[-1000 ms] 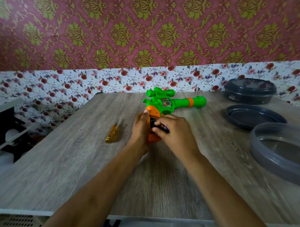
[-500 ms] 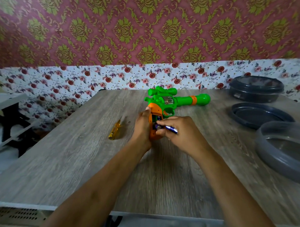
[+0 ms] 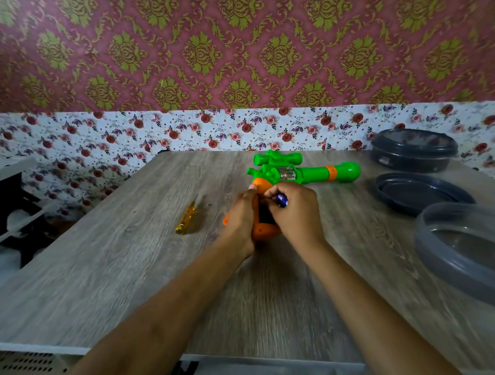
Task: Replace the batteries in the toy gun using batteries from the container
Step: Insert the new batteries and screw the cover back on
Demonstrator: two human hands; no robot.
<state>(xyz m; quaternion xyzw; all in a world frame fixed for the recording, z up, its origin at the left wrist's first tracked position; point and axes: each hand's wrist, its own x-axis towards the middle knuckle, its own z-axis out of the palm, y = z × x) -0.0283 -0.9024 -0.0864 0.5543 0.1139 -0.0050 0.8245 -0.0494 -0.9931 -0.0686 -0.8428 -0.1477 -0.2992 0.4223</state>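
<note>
The toy gun lies on its side around the middle of the tabletop, green barrel pointing right and orange grip towards the person. The grip's battery compartment is open and shows as a dark slot between the two hands; its cover is not in view.

The left hand wraps around the left side of the grip, fingers curled on it to steady the toy. The right hand pinches a blue battery in its curled fingers, right at the upper edge of the open slot. Whether that cell is going in or coming out cannot be told from this view, nor whether other cells sit inside.

A yellow screwdriver lies to the left of the hands, with a small screw just beyond its tip.

To the right stand a dark lidded container at the far edge, a loose dark lid nearer, and an open grey container nearest. No batteries are visible in any of them.

The opening step looks done, and the work seems to be mid-swap. Seating the fresh cells, refitting the cover and driving the screw home appear to remain.
</note>
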